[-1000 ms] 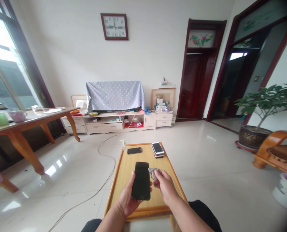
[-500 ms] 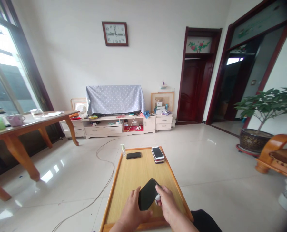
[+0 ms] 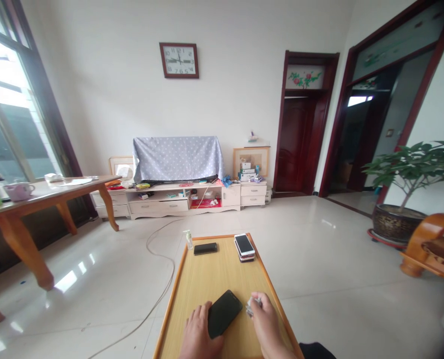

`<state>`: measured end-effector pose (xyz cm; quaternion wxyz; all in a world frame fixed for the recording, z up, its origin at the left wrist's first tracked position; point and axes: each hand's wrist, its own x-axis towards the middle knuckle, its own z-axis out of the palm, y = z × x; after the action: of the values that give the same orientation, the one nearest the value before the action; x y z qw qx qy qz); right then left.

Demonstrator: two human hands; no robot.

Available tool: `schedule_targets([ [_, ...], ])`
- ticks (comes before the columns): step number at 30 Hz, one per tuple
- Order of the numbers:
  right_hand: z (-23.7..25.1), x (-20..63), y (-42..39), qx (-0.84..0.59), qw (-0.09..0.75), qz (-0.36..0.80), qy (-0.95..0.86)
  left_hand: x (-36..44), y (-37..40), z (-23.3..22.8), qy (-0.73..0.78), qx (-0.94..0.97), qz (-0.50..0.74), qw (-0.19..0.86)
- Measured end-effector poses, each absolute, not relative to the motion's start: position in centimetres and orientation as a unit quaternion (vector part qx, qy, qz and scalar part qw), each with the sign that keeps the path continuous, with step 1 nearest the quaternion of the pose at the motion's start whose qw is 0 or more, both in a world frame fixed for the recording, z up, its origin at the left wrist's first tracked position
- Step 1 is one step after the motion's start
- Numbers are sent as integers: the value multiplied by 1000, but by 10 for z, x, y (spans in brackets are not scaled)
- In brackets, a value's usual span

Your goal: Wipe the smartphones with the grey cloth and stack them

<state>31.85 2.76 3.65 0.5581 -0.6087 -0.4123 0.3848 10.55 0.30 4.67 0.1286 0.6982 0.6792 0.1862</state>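
Observation:
A black phone lies screen-up and slanted on the low wooden table. My left hand rests on its near left edge, fingers flat on the table. Just to the phone's right, my right hand is closed around a small grey-white cloth. At the table's far end lie another black phone, a stack of phones with a white one on top and a small pump bottle.
A cable trails over the tiled floor left of the table. A long wooden table stands at the left, a TV cabinet at the back wall, and a potted plant with a wooden chair at the right.
The phone, held up in my left hand a second ago, has come down flat onto the table. My right hand with the cloth has moved off the screen to its right.

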Motion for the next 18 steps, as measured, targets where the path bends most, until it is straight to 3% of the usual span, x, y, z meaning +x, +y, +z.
schedule_targets([
  [7, 27, 286, 47, -567, 527, 403, -487, 102, 9, 49, 677, 706, 168, 122],
  [13, 26, 269, 59, -594, 426, 337, -593, 94, 13, 54, 655, 729, 143, 139],
  [18, 24, 262, 65, -599, 422, 272, -623, 89, 17, 58, 667, 723, 92, 151],
])
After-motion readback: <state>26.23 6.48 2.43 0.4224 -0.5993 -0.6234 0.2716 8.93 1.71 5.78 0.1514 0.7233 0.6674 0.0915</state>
